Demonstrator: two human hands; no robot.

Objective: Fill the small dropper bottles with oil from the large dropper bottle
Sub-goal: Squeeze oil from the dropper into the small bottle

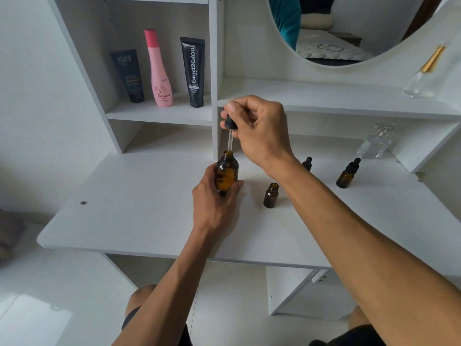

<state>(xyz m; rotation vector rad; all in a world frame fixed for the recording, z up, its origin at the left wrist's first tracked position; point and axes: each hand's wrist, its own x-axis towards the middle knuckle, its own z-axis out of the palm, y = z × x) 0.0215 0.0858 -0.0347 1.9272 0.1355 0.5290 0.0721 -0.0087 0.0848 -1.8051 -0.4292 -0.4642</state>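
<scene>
Left hand [215, 198] round large bottle [226, 174], right hand [259, 131] pinching half-hidden dropper [230, 136].

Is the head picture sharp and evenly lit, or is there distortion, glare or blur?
Head view: soft, even daylight, with faint shadows on the desk; wide-angle bending curves the shelf edges; mild glare on the floor; the large dropper bottle and hands are sharp, and the glass bottles on the right look slightly soft.

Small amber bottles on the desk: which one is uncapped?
The nearest small bottle, just right of the large bottle; its neck is open. The two behind keep black dropper caps.
</scene>
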